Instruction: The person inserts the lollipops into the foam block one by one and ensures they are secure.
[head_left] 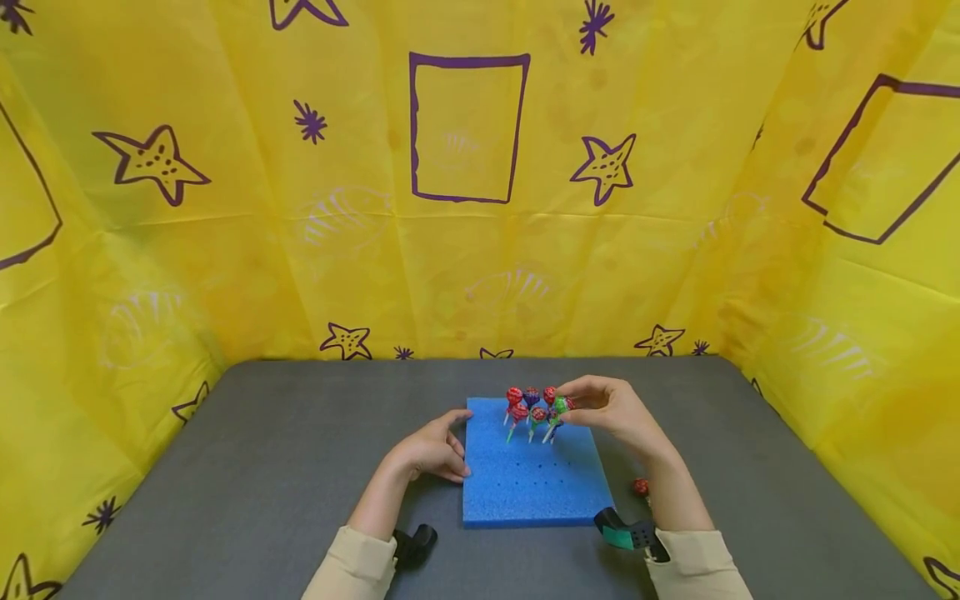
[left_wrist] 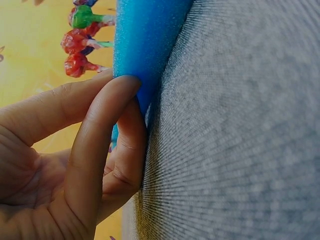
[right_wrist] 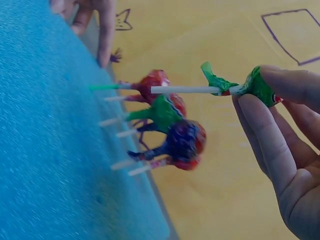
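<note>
My right hand (head_left: 611,408) pinches a lollipop (right_wrist: 262,87) by its green-wrapped head, thumb on one side and fingers on the other. Its white stick points down toward the blue foam board (head_left: 517,504), with the tip apart from the surface in the right wrist view. Several wrapped lollipops, such as a red one (head_left: 513,395) and a dark purple one (right_wrist: 182,141), stand upright in the far half of the board. My left hand (head_left: 431,450) rests against the board's left side, its thumb and a finger spread along that edge and touching it.
Small holes run in rows across the board's nearer half. A red lollipop (head_left: 641,486) lies on the grey table (head_left: 300,433) right of the board, partly hidden by my right forearm. Yellow patterned cloth (head_left: 480,275) surrounds the table at the back and sides.
</note>
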